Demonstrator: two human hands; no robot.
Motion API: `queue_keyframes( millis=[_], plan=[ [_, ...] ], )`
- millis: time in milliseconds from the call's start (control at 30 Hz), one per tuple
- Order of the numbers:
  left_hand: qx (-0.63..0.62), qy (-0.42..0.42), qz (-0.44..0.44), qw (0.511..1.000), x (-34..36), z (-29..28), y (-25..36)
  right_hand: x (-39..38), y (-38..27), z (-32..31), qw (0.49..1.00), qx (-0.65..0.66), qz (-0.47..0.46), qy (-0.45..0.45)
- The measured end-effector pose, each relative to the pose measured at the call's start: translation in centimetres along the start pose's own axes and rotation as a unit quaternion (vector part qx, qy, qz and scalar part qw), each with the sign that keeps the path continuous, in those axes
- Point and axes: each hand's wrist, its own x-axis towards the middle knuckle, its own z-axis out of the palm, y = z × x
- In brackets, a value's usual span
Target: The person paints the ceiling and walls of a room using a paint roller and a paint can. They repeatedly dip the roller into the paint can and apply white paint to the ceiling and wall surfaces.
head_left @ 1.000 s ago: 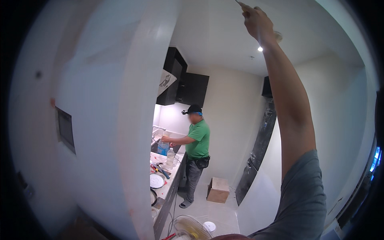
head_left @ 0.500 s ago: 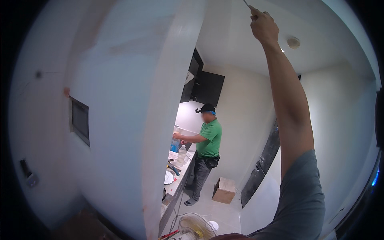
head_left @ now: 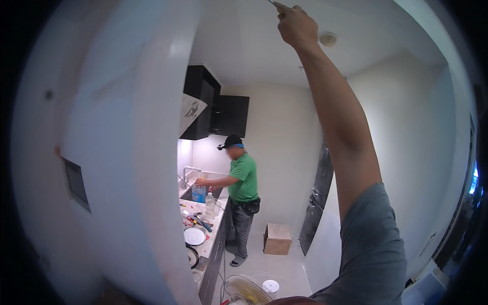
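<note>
Your right hand (head_left: 299, 28) is raised high, its fingers clamped on the handle of a slim hand tool (head_left: 273, 2). That tool points up and left from your fingertips and runs out past the upper edge, so whether it touches anything cannot be told. Your arm is stretched nearly straight, probably because the spot you are holding it to sits well overhead. Your left hand is out of view, and how its fingers stand cannot be told.

To the left of your fingers rises the pale wall (head_left: 157, 132); just right of and below them, in view, is a round ceiling fixture (head_left: 328, 39). Well below, a co-worker in a green T-shirt (head_left: 245, 178) reaches over the sink toward a blue-tinted bottle (head_left: 199, 194), apparently to steady it. Farther below your fingers, a fan (head_left: 248, 288) stands near a cardboard box (head_left: 277, 239), which seems set aside on the floor.
</note>
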Motion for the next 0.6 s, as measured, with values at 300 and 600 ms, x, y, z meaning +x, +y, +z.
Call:
queue_keyframes(
  millis=[300, 600],
  plan=[
    [-0.002, -0.048, -0.011, 0.999, -0.8, -0.9, 2.4, -2.9, 18.6, -7.0, 0.993, -0.112, 0.029, 0.033],
    [0.029, -0.014, 0.033, 0.999, -1.1, -1.1, 1.3, -5.6, 34.4, -14.9, 0.973, -0.166, 0.136, 0.080]
  ],
)
